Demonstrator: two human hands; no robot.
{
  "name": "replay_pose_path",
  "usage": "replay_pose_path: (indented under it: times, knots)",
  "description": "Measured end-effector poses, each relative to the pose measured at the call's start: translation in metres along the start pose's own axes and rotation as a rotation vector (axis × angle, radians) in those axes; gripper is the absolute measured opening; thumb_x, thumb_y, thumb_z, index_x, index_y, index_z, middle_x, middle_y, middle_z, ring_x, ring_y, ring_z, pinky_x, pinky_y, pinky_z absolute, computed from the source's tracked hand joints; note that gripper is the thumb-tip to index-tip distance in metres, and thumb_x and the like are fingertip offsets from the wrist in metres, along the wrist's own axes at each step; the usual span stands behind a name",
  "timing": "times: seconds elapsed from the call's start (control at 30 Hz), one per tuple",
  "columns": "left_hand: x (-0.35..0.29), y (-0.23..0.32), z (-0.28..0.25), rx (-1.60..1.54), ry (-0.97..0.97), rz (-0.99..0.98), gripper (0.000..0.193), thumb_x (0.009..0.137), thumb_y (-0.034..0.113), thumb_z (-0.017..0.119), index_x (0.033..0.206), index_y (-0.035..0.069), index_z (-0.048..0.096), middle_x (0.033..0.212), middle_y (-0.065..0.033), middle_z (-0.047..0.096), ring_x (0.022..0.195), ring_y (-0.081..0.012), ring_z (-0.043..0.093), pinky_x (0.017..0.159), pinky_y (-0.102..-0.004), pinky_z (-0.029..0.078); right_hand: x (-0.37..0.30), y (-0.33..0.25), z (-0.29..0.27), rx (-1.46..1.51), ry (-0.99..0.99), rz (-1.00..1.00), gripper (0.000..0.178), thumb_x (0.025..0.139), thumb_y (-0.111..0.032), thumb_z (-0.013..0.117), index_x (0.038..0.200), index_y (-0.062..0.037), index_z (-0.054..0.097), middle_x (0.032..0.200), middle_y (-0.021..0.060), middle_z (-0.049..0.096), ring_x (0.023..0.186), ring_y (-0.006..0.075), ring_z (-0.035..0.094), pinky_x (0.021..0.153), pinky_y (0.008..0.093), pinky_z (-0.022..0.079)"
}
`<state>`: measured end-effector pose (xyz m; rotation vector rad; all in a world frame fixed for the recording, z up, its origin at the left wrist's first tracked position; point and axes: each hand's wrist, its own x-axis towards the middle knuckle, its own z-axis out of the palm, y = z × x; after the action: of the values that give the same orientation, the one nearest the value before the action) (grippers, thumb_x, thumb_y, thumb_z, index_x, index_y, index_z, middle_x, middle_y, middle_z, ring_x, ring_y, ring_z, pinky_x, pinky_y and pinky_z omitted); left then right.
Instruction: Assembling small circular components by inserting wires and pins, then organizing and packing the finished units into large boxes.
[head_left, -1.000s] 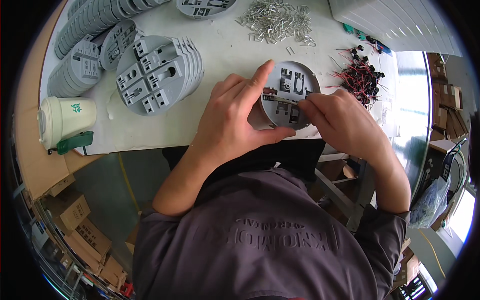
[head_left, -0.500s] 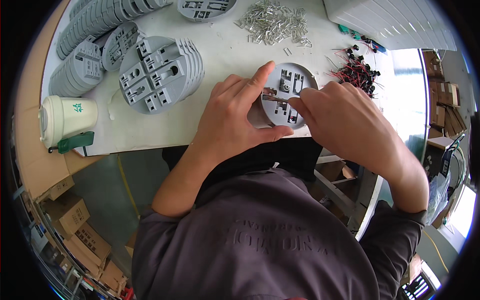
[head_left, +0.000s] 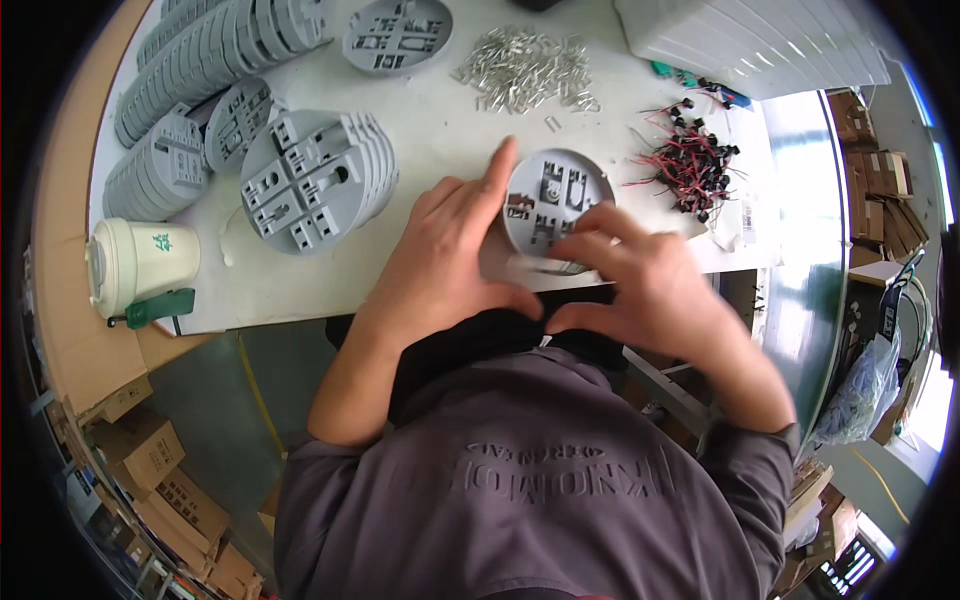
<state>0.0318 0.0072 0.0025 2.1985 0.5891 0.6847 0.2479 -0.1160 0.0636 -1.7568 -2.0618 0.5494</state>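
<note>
A round grey plastic base (head_left: 536, 208) with moulded slots and small metal pieces lies near the table's front edge. My left hand (head_left: 440, 250) is beside its left rim, open, with the index finger stretched upward and the thumb spread toward me. At the base's lower right is my right hand (head_left: 645, 280), blurred by motion. Its fingers curl over the near part of the base, and the thumb stands apart below them. A pale smeared streak runs by the fingertips; whether it is a tool or the rim, I cannot tell.
A pile of metal clips (head_left: 525, 70) lies beyond the base, with black parts on red wires (head_left: 690, 160) to its right. Stacked grey bases (head_left: 310, 185) stand left, near a cream cup (head_left: 150, 265). Another grey base (head_left: 398, 35) lies farther back. A white bin (head_left: 750, 45) is far right.
My right hand has come off the middle of the base and moved down toward me, its thumb now apart. My left thumb has left the base's near rim. The view has shifted slightly.
</note>
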Motion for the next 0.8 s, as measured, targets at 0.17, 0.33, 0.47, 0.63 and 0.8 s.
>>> replay_pose_path:
  times: [0.17,0.33,0.47,0.63,0.8]
  knots:
    - [-0.002,0.003,0.001,-0.293,0.004,-0.338,0.066,0.081,0.014,0.088,0.141,0.002,0.065,0.102,-0.0087,0.069,0.091,-0.0237,0.061,0.092,-0.0387,0.05,-0.015,-0.006,0.052,0.099,0.38,0.001,0.021,0.084,-0.003,0.083,0.1,-0.0043,0.071,0.108,0.0039,0.075,0.067,0.0187,0.063,0.06,0.029,0.049]
    - [-0.006,-0.007,0.009,0.109,-0.008,-0.114,0.046,0.084,0.003,0.081,0.129,0.002,0.07,0.107,-0.0099,0.067,0.095,-0.024,0.06,0.088,-0.0359,0.05,-0.032,-0.002,0.031,0.309,0.784,0.127,0.022,0.083,0.009,0.076,0.099,-0.0039,0.067,0.116,0.0078,0.075,0.074,0.0149,0.062,0.064,0.0267,0.047]
    - [0.0,-0.002,0.013,0.512,0.073,0.016,0.041,0.086,0.003,0.079,0.126,0.004,0.073,0.112,-0.0101,0.066,0.097,-0.0248,0.059,0.087,-0.0353,0.051,-0.083,0.088,-0.04,-0.265,0.93,0.658,0.008,0.095,-0.005,0.074,0.103,-0.0056,0.072,0.104,0.0032,0.078,0.074,0.0143,0.062,0.067,0.0288,0.048]
    - [0.005,0.013,0.01,0.698,0.22,0.057,0.04,0.088,0.003,0.077,0.128,0.005,0.075,0.122,-0.0103,0.064,0.102,-0.0267,0.06,0.09,-0.0366,0.051,-0.116,0.154,-0.075,-0.446,0.56,1.189,0.021,0.101,-0.024,0.074,0.114,-0.0092,0.08,0.098,0.0061,0.079,0.077,0.0196,0.067,0.074,0.035,0.055]
    - [0.001,0.05,-0.044,0.645,0.307,0.211,0.059,0.084,0.016,0.084,0.141,0.01,0.07,0.136,-0.0124,0.062,0.111,-0.0298,0.057,0.101,-0.042,0.05,-0.021,0.097,-0.039,-0.089,0.616,0.497,0.013,0.094,-0.005,0.079,0.107,-0.0032,0.081,0.104,0.0045,0.075,0.082,0.0172,0.068,0.074,0.033,0.054]
